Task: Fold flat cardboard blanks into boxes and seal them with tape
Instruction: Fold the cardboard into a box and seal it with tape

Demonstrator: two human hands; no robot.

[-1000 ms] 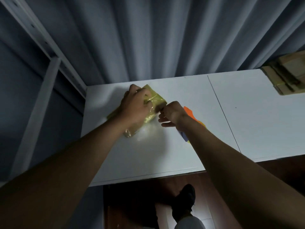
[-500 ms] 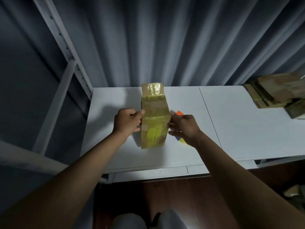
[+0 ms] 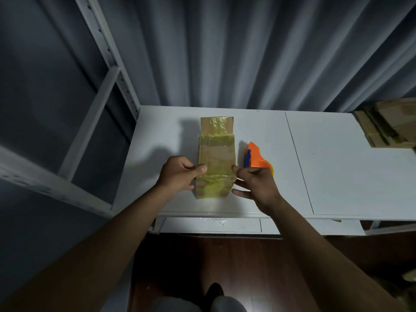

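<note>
A small brown cardboard box, wrapped in yellowish tape, stands on the white table with one flap up at its far end. My left hand grips its left side, thumb on the front face. My right hand holds the right side, thumb at the edge and fingers spread. An orange and blue tape dispenser lies just right of the box, partly behind my right hand.
A pile of flat cardboard blanks sits at the table's far right. A white metal shelf frame rises on the left, and a grey curtain hangs behind. A seam divides the tabletop. Dark wooden floor lies below.
The box went from lying under both hands to standing upright between them. The view has swung down, and the tape dispenser now shows more fully.
</note>
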